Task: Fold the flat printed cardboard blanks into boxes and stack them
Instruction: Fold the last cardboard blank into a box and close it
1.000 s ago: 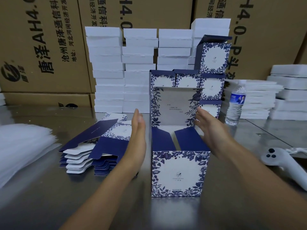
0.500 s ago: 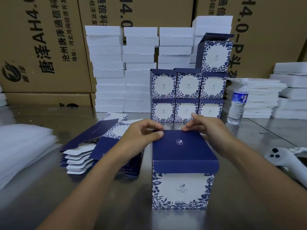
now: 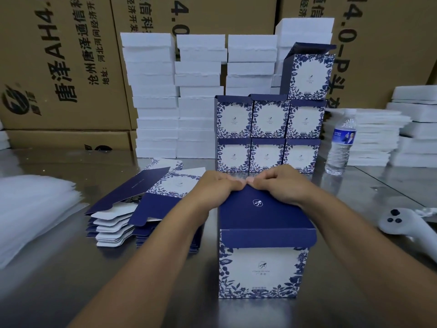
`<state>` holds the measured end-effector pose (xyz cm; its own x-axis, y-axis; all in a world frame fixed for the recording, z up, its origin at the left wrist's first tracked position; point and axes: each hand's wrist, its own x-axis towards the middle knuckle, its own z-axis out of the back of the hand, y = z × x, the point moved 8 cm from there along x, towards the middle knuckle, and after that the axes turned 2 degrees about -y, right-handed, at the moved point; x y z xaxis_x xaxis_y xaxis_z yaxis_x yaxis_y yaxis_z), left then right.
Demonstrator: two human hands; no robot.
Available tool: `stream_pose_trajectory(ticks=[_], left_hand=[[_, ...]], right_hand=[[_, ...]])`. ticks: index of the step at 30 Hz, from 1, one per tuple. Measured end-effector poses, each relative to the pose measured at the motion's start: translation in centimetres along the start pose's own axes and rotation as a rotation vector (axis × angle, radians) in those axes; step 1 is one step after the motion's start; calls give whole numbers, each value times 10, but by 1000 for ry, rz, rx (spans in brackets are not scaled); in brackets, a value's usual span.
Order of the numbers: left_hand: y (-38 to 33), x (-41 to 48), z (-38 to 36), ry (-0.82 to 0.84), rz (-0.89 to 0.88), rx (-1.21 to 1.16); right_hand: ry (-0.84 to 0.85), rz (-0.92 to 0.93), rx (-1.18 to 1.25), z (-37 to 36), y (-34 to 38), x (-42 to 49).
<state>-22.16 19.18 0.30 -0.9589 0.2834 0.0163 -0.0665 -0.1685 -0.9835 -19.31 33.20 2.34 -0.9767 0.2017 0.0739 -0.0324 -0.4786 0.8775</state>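
The folded box (image 3: 262, 268) stands near the worktop's (image 3: 59, 268) front edge. Our left hand (image 3: 212, 188) and right hand (image 3: 281, 185) meet at the lid's (image 3: 260, 216) far edge, each grip curled, seemingly clutching it. Toward the left edge lie flat blanks (image 3: 146, 204); finished boxes (image 3: 269, 136) stand stacked behind.

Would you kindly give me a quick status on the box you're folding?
Left hand, right hand curled over far edge of lid. Box upright on table, lid down. Finished stack behind, path unobstructed.
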Motion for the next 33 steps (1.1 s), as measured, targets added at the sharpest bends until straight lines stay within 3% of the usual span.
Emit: stream_pose_trajectory(ticks=[8, 15, 21, 33], left_hand=[[1, -1, -2, -13, 6, -68], [8, -4, 6, -147, -1, -108], [11, -5, 11, -83, 5, -91], [12, -8, 13, -122, -35, -130]], right_hand=[[-17, -40, 69, 1, -4, -2], [-16, -154, 216, 9, -21, -11], [-21, -166, 270, 7, -19, -12], [-17, -179, 361, 12, -42, -17]])
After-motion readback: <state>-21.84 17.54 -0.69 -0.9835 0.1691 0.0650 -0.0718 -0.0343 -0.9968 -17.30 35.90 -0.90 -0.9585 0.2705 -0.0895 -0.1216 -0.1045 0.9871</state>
